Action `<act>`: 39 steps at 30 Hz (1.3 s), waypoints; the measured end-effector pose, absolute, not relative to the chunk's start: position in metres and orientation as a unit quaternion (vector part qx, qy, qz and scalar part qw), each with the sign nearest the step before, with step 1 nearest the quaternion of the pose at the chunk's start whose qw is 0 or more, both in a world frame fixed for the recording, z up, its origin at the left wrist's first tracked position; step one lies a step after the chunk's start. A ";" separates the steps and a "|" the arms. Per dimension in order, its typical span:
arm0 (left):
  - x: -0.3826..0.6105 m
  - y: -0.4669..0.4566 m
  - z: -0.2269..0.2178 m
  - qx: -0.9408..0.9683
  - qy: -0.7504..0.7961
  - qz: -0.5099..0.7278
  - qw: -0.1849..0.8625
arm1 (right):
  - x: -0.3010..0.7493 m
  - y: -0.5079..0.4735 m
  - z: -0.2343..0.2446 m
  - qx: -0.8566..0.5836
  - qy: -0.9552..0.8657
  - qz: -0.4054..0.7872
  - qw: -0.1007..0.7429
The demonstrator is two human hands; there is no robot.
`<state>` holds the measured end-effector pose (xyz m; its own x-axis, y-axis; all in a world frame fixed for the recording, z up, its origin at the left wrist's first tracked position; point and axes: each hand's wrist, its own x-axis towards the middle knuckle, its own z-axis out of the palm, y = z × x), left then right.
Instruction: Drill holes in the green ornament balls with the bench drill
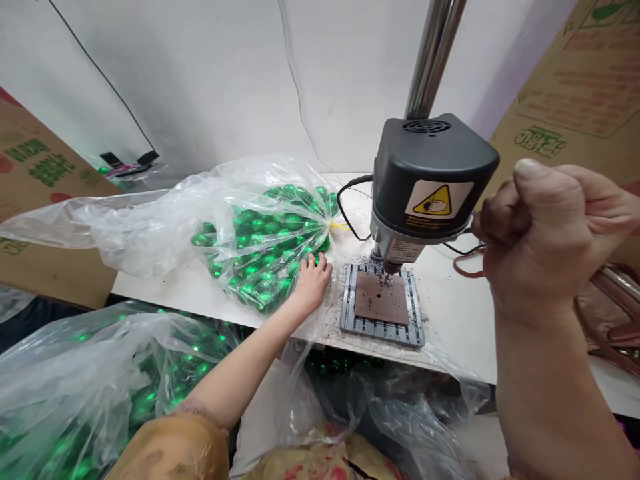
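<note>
My left hand (313,280) reaches to the near right edge of a clear plastic bag (165,227) full of shiny green balls (263,233). Its fingers are bent and slightly apart, touching the balls there. A yellow tie (340,227) gathers the bag's right end. My right hand (545,227) is raised and closed beside the black head of a bench drill press (433,180); whatever lies inside the fist is hidden. Beneath the drill chuck (393,267), a brown square plate (395,303) with a small dark hole sits on the slotted grey base (347,320).
Dark shavings scatter around the base on the white table (460,320). Another plastic bag of green balls (165,373) lies lower left, below the table edge. Cardboard boxes (60,180) flank both sides. A power cable (345,207) loops left of the drill head.
</note>
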<state>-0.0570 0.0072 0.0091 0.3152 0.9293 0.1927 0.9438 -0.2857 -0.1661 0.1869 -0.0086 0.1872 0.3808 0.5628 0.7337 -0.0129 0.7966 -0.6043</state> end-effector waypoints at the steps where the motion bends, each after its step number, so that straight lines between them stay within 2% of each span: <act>1: -0.059 0.015 0.013 -0.796 -0.593 -0.013 0.119 | 0.187 -0.008 0.187 -0.262 -0.529 0.183 0.786; 3: -0.062 0.021 0.019 -0.800 -0.592 -0.045 0.088 | 0.189 -0.008 0.187 -0.263 -0.533 0.184 0.783; 5: -0.059 0.014 0.023 -0.806 -0.572 -0.151 0.008 | 0.189 -0.008 0.186 -0.264 -0.535 0.182 0.781; 8: -0.042 -0.005 0.024 -0.753 -0.513 -0.331 -0.244 | 0.189 -0.008 0.186 -0.261 -0.533 0.177 0.785; 11: -0.017 -0.017 0.020 -0.598 -0.447 -0.428 -0.509 | 0.189 -0.007 0.186 -0.260 -0.530 0.172 0.789; 14: -0.001 -0.017 0.013 -0.455 -0.415 -0.466 -0.635 | 0.190 -0.007 0.185 -0.261 -0.526 0.184 0.788; 16: 0.003 -0.014 0.010 -0.426 -0.409 -0.479 -0.650 | 0.191 -0.007 0.186 -0.262 -0.525 0.196 0.786; 23: 0.006 -0.010 0.001 -0.556 -0.410 -0.478 -0.542 | 0.194 -0.006 0.185 -0.260 -0.519 0.201 0.789; 33: 0.011 -0.003 -0.007 -0.615 -0.443 -0.426 -0.494 | 0.196 -0.003 0.182 -0.270 -0.541 0.196 0.772; 39: 0.016 -0.009 -0.003 -0.697 -0.427 -0.417 -0.398 | 0.196 -0.003 0.181 -0.271 -0.545 0.193 0.769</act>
<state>0.0157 -0.0089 -0.0029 0.2871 0.9268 0.2421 0.2631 -0.3193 0.9104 0.1959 -0.0033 0.1810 0.3305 0.5928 0.7344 -0.0007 0.7783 -0.6279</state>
